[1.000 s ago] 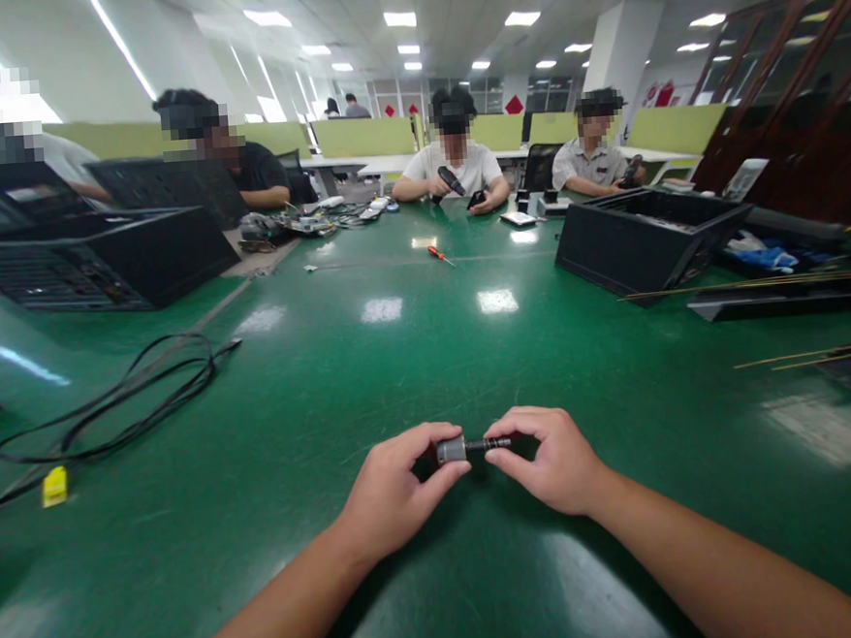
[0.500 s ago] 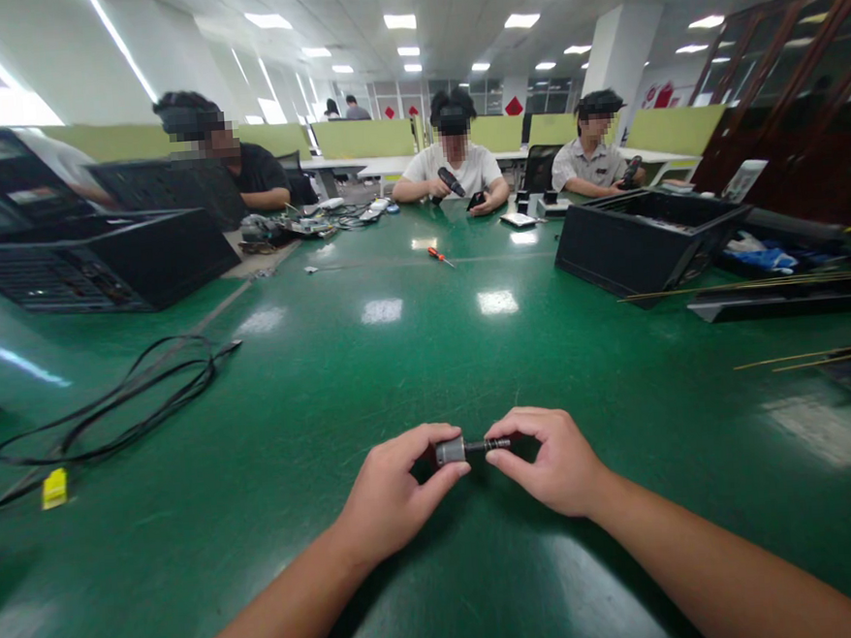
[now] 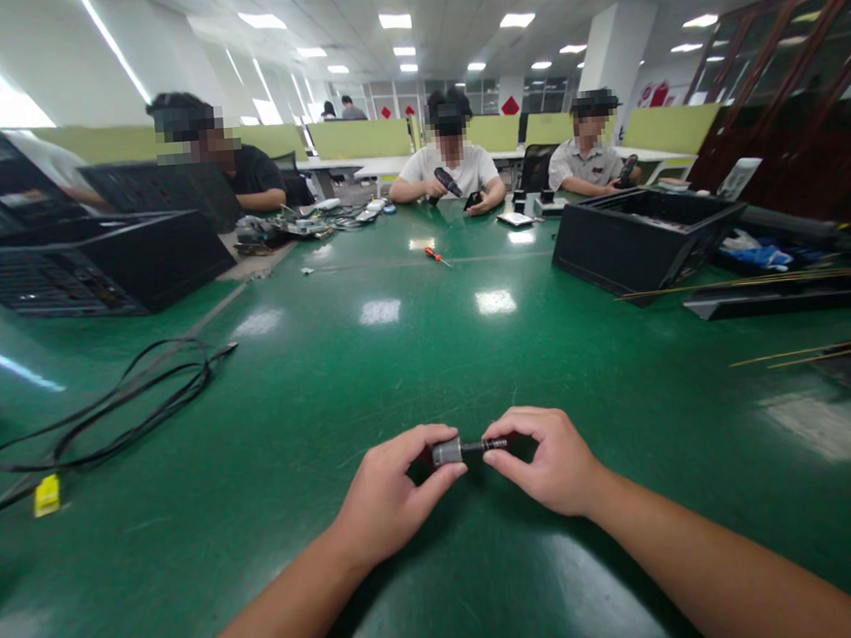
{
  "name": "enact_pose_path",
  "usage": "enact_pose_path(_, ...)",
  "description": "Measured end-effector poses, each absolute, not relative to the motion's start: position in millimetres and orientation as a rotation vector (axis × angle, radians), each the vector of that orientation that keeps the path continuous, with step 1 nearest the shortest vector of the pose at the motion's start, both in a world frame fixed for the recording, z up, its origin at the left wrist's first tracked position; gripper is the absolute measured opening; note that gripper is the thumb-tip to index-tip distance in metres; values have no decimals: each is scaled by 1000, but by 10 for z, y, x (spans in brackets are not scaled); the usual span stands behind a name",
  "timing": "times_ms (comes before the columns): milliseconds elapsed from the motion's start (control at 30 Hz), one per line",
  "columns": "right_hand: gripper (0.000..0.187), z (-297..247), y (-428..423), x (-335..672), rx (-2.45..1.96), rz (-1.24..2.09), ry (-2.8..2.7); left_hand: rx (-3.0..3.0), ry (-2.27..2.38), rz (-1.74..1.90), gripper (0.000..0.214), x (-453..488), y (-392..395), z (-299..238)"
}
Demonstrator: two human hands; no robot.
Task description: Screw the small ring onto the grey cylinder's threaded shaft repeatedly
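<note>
Between my two hands, just above the green table (image 3: pixel 428 358), lies a small part held level: a grey cylinder (image 3: pixel 447 452) with a thin dark shaft (image 3: pixel 472 447) running out to the right. The shaft's far end looks ringed or threaded; its exact kind is unclear. My left hand (image 3: pixel 380 497) is closed, thumb and fingers pinching the grey cylinder from above and below. At the other end, my right hand (image 3: pixel 552 461) pinches the shaft between thumb and fingertips. Fingers partly cover both ends.
A black computer case (image 3: pixel 631 241) stands at right, another (image 3: pixel 101 264) at left. Looped black cable (image 3: pixel 147 406) with a yellow tag (image 3: pixel 46 495) lies at left. An orange-handled screwdriver (image 3: pixel 434 254) rests farther back. Several people sit across the table; one (image 3: pixel 446 172) holds a power tool.
The whole view has shifted very slightly. Both hands keep the same pinch on the grey-and-black part, with no clear movement between them.
</note>
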State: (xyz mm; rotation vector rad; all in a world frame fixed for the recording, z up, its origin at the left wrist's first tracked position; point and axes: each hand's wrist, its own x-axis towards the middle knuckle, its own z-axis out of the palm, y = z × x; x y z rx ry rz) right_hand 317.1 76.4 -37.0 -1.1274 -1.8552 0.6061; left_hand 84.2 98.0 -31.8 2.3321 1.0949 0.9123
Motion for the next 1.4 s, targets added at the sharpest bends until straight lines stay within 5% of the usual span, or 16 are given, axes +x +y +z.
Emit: enact_pose_path(1400,8,-367,766,3177,-1145,605,-1821,2375,1093,947,30,800,1012,-352)
